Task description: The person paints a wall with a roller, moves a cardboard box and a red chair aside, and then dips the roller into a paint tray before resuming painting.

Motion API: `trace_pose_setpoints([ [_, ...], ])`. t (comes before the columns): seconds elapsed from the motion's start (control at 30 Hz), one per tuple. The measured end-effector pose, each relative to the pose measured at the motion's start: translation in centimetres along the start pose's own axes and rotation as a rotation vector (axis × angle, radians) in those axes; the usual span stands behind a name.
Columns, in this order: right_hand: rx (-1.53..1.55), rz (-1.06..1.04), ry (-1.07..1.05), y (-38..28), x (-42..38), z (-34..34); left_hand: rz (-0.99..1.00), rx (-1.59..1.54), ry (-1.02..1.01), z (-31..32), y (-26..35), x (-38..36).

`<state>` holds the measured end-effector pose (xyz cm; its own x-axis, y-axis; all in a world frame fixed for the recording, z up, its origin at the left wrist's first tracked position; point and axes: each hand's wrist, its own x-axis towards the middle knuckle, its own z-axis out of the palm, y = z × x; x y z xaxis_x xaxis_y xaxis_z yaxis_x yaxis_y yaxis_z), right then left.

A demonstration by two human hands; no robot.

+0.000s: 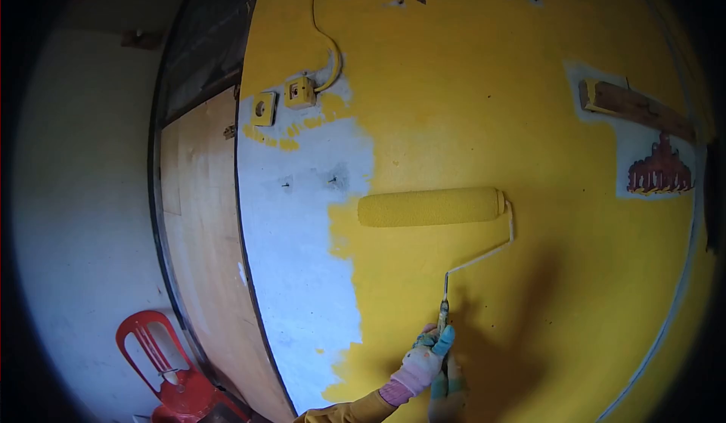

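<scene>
A paint roller (431, 207) with a yellow-coated sleeve lies level against, or very close to, the yellow-painted wall (423, 143). Its bent wire frame runs down to a handle. My left hand (420, 362), in a white and pink glove with teal fingertips, is closed around that handle. Just below it, my right hand (448, 393) shows partly at the bottom edge, dim and teal-gloved, also wrapped on the lower handle. Left of the roller, an unpainted pale blue-white strip of wall (299, 257) borders the yellow with a ragged edge.
A yellow-smeared socket (300, 92) and a switch (264, 109) sit upper left, with a cable above. Nails stick out of the pale strip. A wooden door (204, 219) and a red plastic chair (185, 393) stand left. A wooden rail (639, 109) is fixed at right.
</scene>
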<state>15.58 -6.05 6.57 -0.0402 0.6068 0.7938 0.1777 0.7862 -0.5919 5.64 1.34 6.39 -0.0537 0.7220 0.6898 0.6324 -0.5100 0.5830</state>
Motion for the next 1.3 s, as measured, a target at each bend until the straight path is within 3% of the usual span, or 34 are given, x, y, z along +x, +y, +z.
trace_pose_setpoints([
  [0.03, 0.017, -0.040, -0.011, -0.4, 0.5, 0.2, 0.227, 0.102, 0.000, -0.3, -0.2, 0.2],
  [0.17, 0.080, 0.001, 0.088, -0.9, 1.7, 2.1, 0.264, 0.124, 0.010, -1.6, 1.8, 2.4],
  [0.23, -0.149, 0.203, 0.181, 2.8, 2.6, 3.6, 0.111, -0.070, -0.134, -2.3, 1.8, 4.1],
  [0.27, -0.147, 0.183, 0.203, 0.8, 3.7, 3.5, 0.117, -0.172, -0.323, -4.2, 2.8, 4.7],
  [0.3, -0.161, 0.176, 0.221, 0.1, 4.9, 3.8, 0.136, -0.183, -0.331, -4.8, 2.0, 4.8],
  [0.37, -0.137, -0.131, 0.373, -0.7, 7.4, 4.3, 0.478, -0.010, -0.013, -5.6, -0.3, 4.4],
  [0.43, -0.338, -0.209, 0.383, -2.6, 9.9, 4.2, 0.512, -0.006, -0.019, -8.4, -1.6, 2.7],
  [0.53, -0.350, -0.175, 0.452, -5.1, 15.2, 4.9, 0.635, 0.164, -0.010, -12.4, -4.7, -1.0],
  [0.63, -0.489, -0.173, 0.440, -8.1, 20.8, 4.9, 0.488, 0.137, -0.169, -15.2, -8.4, -4.4],
  [0.7, -0.761, -0.216, 0.449, -11.3, 23.6, 5.2, -0.049, -0.283, -0.262, -16.1, -11.2, -6.0],
  [0.73, -0.700, -0.263, 0.456, -11.9, 25.7, 5.1, -0.044, -0.286, -0.266, -17.3, -11.3, -6.3],
  [0.77, -0.642, -0.308, 0.459, -12.4, 27.8, 4.9, -0.202, -0.486, -0.231, -18.6, -11.1, -7.1],
  [0.8, -0.496, -0.167, 0.450, -14.7, 28.9, 5.0, -0.364, -0.683, -0.196, -19.6, -11.1, -7.7],
  [0.83, -0.349, -0.027, 0.440, -17.0, 29.9, 5.1, -0.365, -0.689, -0.204, -20.2, -11.5, -8.1],
  [0.93, -0.472, -0.095, 0.444, -19.3, 33.7, 4.8, -0.493, -0.819, -0.133, -21.4, -13.3, -9.6],
  [1.0, -0.270, 0.164, 0.363, -22.0, 33.5, 5.7, -0.555, -0.832, -0.133, -22.0, -14.1, -10.2],
  [1.03, -0.278, 0.179, 0.363, -20.7, 34.3, 5.5, -0.569, -0.833, -0.144, -22.3, -14.3, -10.7],
  [1.1, -0.489, -0.105, 0.420, -17.9, 35.4, 5.1, -0.563, -0.877, -0.120, -22.6, -14.4, -11.5],
  [1.2, -0.599, -0.113, 0.451, -15.1, 31.2, 6.6, -0.621, -0.850, -0.139, -22.2, -15.7, -13.7],
  [1.27, -1.097, -0.566, 0.482, -8.6, 27.1, 6.7, -0.660, -0.874, -0.173, -21.8, -16.2, -15.6],
  [1.3, -0.860, -0.347, 0.433, -8.7, 23.4, 7.9, -0.678, -0.900, -0.190, -21.6, -16.4, -16.5],
])
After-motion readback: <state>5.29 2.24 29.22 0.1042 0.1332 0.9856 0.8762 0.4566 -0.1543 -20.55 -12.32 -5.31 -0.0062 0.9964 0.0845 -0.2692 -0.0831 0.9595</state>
